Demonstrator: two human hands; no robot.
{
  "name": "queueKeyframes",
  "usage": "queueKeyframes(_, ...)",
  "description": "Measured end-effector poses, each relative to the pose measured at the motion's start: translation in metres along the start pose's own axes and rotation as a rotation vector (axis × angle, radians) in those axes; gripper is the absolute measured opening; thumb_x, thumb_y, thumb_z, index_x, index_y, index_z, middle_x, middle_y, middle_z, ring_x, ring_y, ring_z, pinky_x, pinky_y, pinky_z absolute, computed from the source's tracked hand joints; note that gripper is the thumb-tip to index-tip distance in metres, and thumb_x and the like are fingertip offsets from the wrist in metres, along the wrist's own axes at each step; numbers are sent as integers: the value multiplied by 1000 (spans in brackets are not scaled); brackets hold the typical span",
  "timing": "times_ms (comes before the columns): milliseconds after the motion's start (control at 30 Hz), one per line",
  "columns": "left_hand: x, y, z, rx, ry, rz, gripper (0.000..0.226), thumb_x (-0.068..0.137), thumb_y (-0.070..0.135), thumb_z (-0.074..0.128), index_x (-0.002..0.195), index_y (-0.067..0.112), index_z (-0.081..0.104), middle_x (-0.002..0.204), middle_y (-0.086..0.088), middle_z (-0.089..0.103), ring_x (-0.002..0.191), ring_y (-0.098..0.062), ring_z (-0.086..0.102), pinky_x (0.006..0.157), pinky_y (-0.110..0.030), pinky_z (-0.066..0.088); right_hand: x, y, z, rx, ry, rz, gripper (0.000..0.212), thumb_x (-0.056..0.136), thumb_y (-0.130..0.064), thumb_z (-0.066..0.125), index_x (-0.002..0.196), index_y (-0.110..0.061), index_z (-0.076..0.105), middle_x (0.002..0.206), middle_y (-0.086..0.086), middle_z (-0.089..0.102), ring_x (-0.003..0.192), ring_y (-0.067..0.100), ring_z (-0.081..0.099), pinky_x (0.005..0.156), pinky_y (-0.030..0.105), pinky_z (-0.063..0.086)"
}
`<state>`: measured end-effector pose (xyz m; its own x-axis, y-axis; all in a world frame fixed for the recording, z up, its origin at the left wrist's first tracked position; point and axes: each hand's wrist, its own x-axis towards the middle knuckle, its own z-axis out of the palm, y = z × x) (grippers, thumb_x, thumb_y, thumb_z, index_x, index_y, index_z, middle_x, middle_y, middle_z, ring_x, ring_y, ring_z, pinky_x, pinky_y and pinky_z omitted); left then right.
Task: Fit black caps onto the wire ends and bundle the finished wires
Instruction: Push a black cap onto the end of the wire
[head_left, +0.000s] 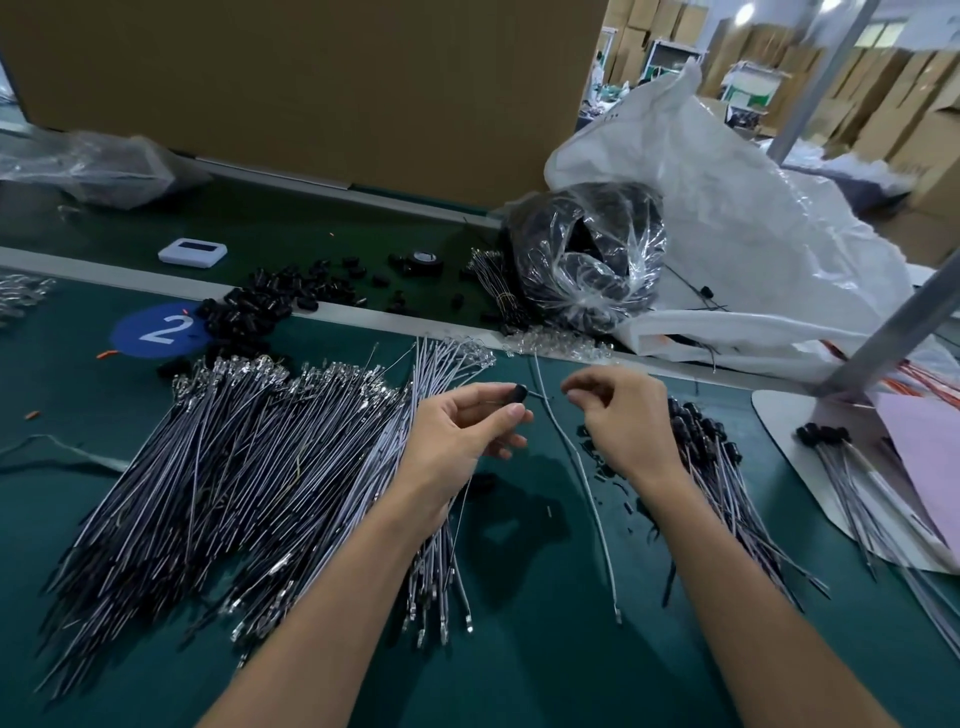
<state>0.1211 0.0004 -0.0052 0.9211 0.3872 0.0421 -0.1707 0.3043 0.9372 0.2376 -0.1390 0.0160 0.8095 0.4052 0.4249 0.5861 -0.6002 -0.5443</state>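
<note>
Pinching a single black cap (520, 392) between thumb and fingertips, the left hand (457, 431) hovers above the middle of the green surface (519, 649). The right hand (623, 421) is just beside it, fingers curled and thumb against forefinger. Whether it pinches anything cannot be told. A short thin end shows at the cap, pointing toward the right hand, and one loose grey wire (582, 467) lies between the hands, running toward the near edge. It is not clear whether that wire is the one being capped.

The job looks to be in its early-to-middle part. A small pile of capped wires (719, 467) lies toward the right edge, just beside the right hand. A further capped bunch (831, 439) rests on a white board (779, 415) at the right edge. No tie can be made out on either, so the bundling seems yet to come.

Much more remains. A broad fan of uncapped wires (234, 467) covers the left half of the surface, bare metal ends pointing toward the far edge. A heap of loose caps (249, 312) waits at the far edge on the left, beside a blue round marker (156, 330). Judged by the two piles, most wires await their caps.
</note>
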Motion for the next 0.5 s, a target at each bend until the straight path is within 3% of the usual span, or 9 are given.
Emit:
queueKeyframes(67,1,-2,2,32,-9,21,21,82,-1,70,93,17,74,81,-4,76,63,-13,68,57,-20,54,-14,-11,-3,151,-22,17,19,85,-4,69,81,-22,76,64,-16,67,60,2,61,66,19,50)
queueKeyframes(233,1,-3,1,94,-14,61,30,80,-8,70,88,20,76,77,0,75,67,-10,69,58,-19,53,-37,-19,-5,587,-91,112,20,78,5,75,84,-14,75,69,6,74,62,18,70,65,26,57)
queueKeyframes(333,1,-4,2,137,-29,70,31,79,-8,71,88,21,76,79,2,76,68,-9,69,58,-19,53,-38,-18,-6,637,-68,124,15,75,5,78,82,-8,74,68,8,73,61,20,70,63,24,57)
queueKeyframes(500,2,-5,3,202,-36,89,32,79,-9,71,88,21,75,83,5,76,71,-7,69,58,-18,52,-40,-16,-6,512,-68,60,18,76,4,76,77,-14,74,64,1,72,58,15,68,64,26,57)
